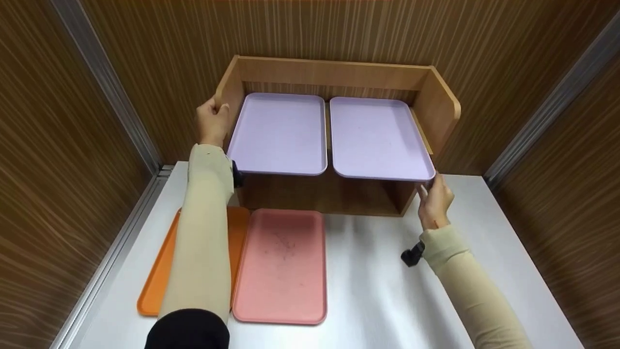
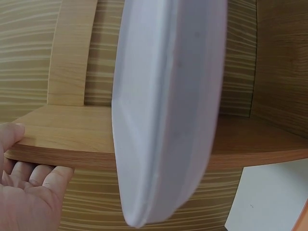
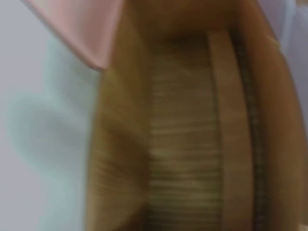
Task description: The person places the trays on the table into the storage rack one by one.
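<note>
Left grip [image 1: 212, 121] clasps a wooden shelf [image 1: 438, 104] bearing two lavender trays [image 1: 281, 133]; right grip [image 1: 435, 201] is by one's corner, hold unclear.

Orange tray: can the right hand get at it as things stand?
Probably not easily: the left sleeve crosses above the orange tray, and the pink tray lies between it and the right hand.
</note>
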`<act>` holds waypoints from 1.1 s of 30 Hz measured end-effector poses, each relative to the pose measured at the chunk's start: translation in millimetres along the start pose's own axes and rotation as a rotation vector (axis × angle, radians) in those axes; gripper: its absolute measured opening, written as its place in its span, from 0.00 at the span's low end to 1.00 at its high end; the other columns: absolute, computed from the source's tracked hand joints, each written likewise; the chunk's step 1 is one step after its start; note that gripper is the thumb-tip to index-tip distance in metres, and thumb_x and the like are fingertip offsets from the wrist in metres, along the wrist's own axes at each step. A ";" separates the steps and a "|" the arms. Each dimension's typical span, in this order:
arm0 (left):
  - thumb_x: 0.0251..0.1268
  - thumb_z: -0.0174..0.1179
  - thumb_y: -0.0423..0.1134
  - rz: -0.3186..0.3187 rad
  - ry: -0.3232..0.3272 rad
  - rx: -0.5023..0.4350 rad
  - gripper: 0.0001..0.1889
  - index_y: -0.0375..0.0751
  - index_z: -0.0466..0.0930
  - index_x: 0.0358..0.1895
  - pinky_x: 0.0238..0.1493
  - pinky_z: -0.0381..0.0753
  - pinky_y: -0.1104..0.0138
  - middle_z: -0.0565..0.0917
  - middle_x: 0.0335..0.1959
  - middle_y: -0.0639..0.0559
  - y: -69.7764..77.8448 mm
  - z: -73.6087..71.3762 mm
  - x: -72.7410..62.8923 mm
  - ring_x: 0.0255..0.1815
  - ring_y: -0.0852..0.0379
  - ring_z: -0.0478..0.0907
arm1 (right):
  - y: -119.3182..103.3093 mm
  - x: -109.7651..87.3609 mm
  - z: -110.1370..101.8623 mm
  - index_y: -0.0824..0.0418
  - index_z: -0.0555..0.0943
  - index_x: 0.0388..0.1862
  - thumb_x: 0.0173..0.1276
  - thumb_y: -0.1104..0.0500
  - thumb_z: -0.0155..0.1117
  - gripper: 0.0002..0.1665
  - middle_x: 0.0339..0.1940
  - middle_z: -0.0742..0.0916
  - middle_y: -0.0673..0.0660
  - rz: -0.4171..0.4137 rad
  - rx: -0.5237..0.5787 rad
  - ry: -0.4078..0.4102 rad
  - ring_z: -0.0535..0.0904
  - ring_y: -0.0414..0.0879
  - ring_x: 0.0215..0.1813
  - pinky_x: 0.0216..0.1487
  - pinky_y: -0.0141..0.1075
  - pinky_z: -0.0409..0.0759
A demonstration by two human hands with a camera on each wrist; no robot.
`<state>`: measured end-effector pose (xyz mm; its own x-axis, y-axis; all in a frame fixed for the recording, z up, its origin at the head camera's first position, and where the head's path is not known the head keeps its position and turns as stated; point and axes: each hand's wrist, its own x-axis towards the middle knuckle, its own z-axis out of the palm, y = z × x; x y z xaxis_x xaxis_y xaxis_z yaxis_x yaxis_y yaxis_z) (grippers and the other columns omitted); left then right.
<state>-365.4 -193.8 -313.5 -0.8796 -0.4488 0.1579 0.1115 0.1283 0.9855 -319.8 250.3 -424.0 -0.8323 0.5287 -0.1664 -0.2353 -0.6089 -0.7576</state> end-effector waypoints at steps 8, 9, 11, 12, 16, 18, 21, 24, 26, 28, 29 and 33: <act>0.69 0.49 0.31 -0.013 -0.008 0.017 0.18 0.37 0.74 0.60 0.58 0.71 0.64 0.77 0.59 0.43 0.9 -0.4 -2.6 0.57 0.51 0.74 | 41.6 -24.3 -39.2 0.66 0.82 0.34 0.70 0.66 0.49 0.13 0.27 0.85 0.52 0.001 -0.184 -0.082 0.80 0.43 0.33 0.41 0.31 0.77; 0.69 0.50 0.31 -0.012 -0.005 0.025 0.18 0.37 0.75 0.60 0.58 0.71 0.64 0.77 0.59 0.43 0.5 -0.4 -2.4 0.57 0.51 0.74 | 46.6 -27.2 -42.9 0.68 0.81 0.38 0.70 0.66 0.49 0.12 0.29 0.86 0.52 0.000 -0.212 -0.101 0.80 0.42 0.35 0.42 0.31 0.77; 0.69 0.50 0.32 -0.016 -0.002 0.037 0.18 0.38 0.75 0.60 0.58 0.72 0.64 0.77 0.59 0.44 0.4 -0.7 -2.0 0.57 0.52 0.74 | 56.7 -33.3 -50.0 0.70 0.79 0.45 0.71 0.65 0.49 0.13 0.33 0.86 0.50 -0.005 -0.281 -0.134 0.80 0.41 0.38 0.46 0.31 0.76; 0.69 0.50 0.32 -0.012 0.002 0.048 0.18 0.38 0.75 0.60 0.58 0.72 0.64 0.77 0.59 0.44 0.3 -0.7 -1.5 0.56 0.52 0.74 | 62.1 -36.2 -53.4 0.72 0.78 0.47 0.71 0.65 0.49 0.14 0.34 0.86 0.50 -0.011 -0.310 -0.144 0.80 0.41 0.39 0.48 0.32 0.76; 0.69 0.49 0.32 -0.011 0.001 0.061 0.17 0.38 0.75 0.60 0.58 0.71 0.64 0.77 0.59 0.44 0.7 -0.4 0.7 0.57 0.52 0.74 | 83.1 -50.3 -66.0 0.74 0.76 0.50 0.71 0.64 0.49 0.16 0.37 0.86 0.48 -0.027 -0.441 -0.187 0.80 0.38 0.42 0.56 0.35 0.73; 0.70 0.49 0.32 -0.006 -0.002 0.052 0.18 0.38 0.75 0.60 0.59 0.71 0.64 0.77 0.59 0.43 1.0 0.0 1.5 0.57 0.51 0.74 | 92.5 -57.7 -71.4 0.75 0.76 0.51 0.71 0.64 0.50 0.17 0.40 0.86 0.49 -0.022 -0.478 -0.210 0.80 0.38 0.42 0.59 0.39 0.71; 0.69 0.49 0.31 0.017 0.008 0.042 0.17 0.35 0.76 0.58 0.56 0.72 0.66 0.78 0.57 0.41 0.7 0.5 2.4 0.54 0.52 0.74 | 104.4 -69.5 -78.4 0.76 0.73 0.54 0.73 0.61 0.50 0.20 0.46 0.84 0.52 0.014 -0.520 -0.268 0.78 0.38 0.45 0.63 0.46 0.67; 0.68 0.49 0.29 0.046 0.024 0.043 0.16 0.31 0.77 0.55 0.52 0.73 0.66 0.79 0.54 0.38 0.0 1.1 2.6 0.49 0.52 0.75 | 114.3 -82.1 -84.2 0.78 0.69 0.59 0.73 0.58 0.51 0.25 0.52 0.81 0.58 0.067 -0.577 -0.313 0.76 0.43 0.51 0.65 0.51 0.64; 0.68 0.50 0.29 0.040 0.029 0.051 0.16 0.32 0.77 0.55 0.52 0.73 0.66 0.79 0.54 0.39 -0.3 1.2 2.4 0.49 0.53 0.75 | 120.1 -91.5 -87.5 0.78 0.67 0.61 0.73 0.58 0.51 0.27 0.57 0.78 0.66 0.095 -0.623 -0.327 0.73 0.50 0.56 0.65 0.51 0.64; 0.68 0.50 0.30 0.029 0.025 0.055 0.16 0.33 0.77 0.56 0.53 0.73 0.66 0.79 0.55 0.39 -0.7 1.0 2.3 0.50 0.52 0.75 | 124.8 -100.4 -90.4 0.77 0.65 0.63 0.73 0.57 0.52 0.29 0.61 0.74 0.70 0.122 -0.664 -0.338 0.69 0.57 0.62 0.66 0.52 0.62; 0.68 0.50 0.30 0.024 0.022 0.053 0.16 0.34 0.77 0.57 0.54 0.72 0.65 0.79 0.55 0.40 -0.8 0.9 2.3 0.51 0.52 0.75 | 127.0 -105.1 -91.9 0.76 0.64 0.64 0.73 0.56 0.52 0.30 0.63 0.72 0.71 0.137 -0.681 -0.348 0.67 0.59 0.64 0.66 0.52 0.62; 0.68 0.50 0.31 0.006 0.019 0.065 0.17 0.35 0.76 0.58 0.56 0.72 0.65 0.78 0.57 0.41 -0.8 -0.4 1.9 0.53 0.52 0.75 | 136.3 -121.9 -96.7 0.74 0.62 0.67 0.73 0.55 0.52 0.32 0.65 0.70 0.71 0.173 -0.727 -0.379 0.65 0.62 0.66 0.66 0.54 0.62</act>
<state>-366.9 -195.1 -314.0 -0.8700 -0.4644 0.1655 0.0857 0.1883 0.9784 -202.0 160.0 -568.0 -0.9698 0.1495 -0.1928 0.1855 -0.0612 -0.9807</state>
